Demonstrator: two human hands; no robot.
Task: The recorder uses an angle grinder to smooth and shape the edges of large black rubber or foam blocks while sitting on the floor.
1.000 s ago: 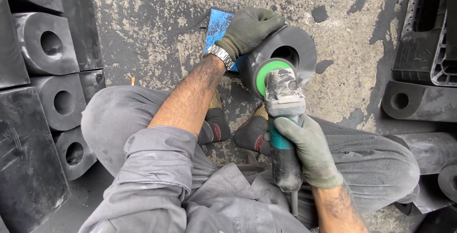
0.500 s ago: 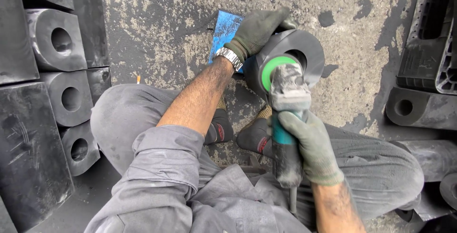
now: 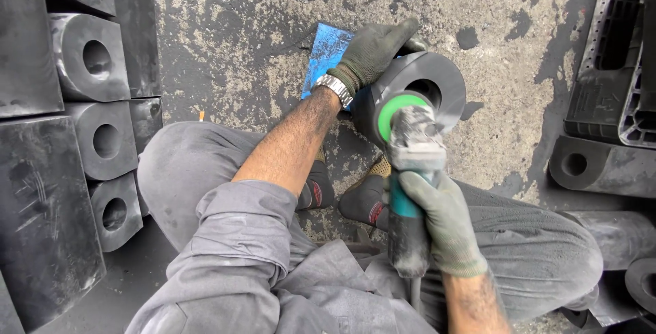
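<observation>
Grinding the rubber block [image 3: 437, 85] on the floor [image 3: 239, 33] — keeping it from rolling.

The left hand [image 3: 372, 50] is lying over the block's far side, fingers [image 3: 400, 33] curled against it; the right hand [image 3: 444, 221] is wrapping fully around the grinder [image 3: 410, 190], its green disc [image 3: 396, 112] just ahead of those fingers — steady pressure seems best.

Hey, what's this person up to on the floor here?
A person crouches on a stained concrete floor, working on a black rubber cylinder with a round hole. The gloved left hand steadies the cylinder from above, over a blue sheet. The gloved right hand grips a dusty angle grinder, whose green disc sits against the cylinder's near face. Similar black blocks with holes are stacked to the left, and more lie to the right.
</observation>
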